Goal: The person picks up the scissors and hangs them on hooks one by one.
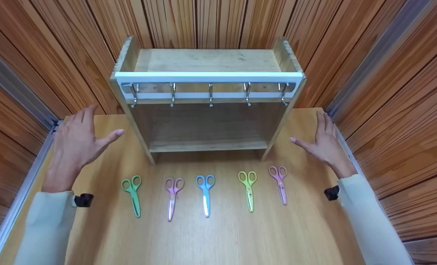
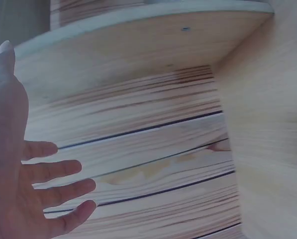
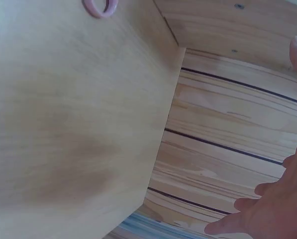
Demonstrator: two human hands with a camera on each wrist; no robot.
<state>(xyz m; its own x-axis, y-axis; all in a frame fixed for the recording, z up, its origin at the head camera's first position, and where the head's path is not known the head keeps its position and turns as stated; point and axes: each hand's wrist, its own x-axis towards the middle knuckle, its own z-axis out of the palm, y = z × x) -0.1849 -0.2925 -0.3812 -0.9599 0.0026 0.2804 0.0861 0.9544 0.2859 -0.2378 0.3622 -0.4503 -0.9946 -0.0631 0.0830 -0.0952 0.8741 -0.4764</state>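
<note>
Both hands are empty, fingers extended and thumbs spread. The left hand [image 1: 74,143] is at the left of a wooden shelf [image 1: 208,145], the right hand [image 1: 325,143] at its right; neither touches it. A white rail with several metal hooks [image 1: 210,95] runs across the shelf's front, nothing hanging on it. In front lie several scissors, handles toward the shelf: green [image 1: 135,197], pink [image 1: 172,200], blue [image 1: 206,195], yellow-green [image 1: 249,193] and pink-purple [image 1: 280,186]. The left wrist view shows the left hand [image 2: 34,184] beside the shelf's side panel [image 2: 138,45]; the right wrist view shows the right hand [image 3: 277,204].
Wood-plank walls [image 1: 218,22] stand behind the shelf and on both sides. Grey metal strips [image 1: 23,191] edge the wooden table [image 1: 218,243] at left and right. A dark band with a small black device [image 1: 84,200] is at each wrist.
</note>
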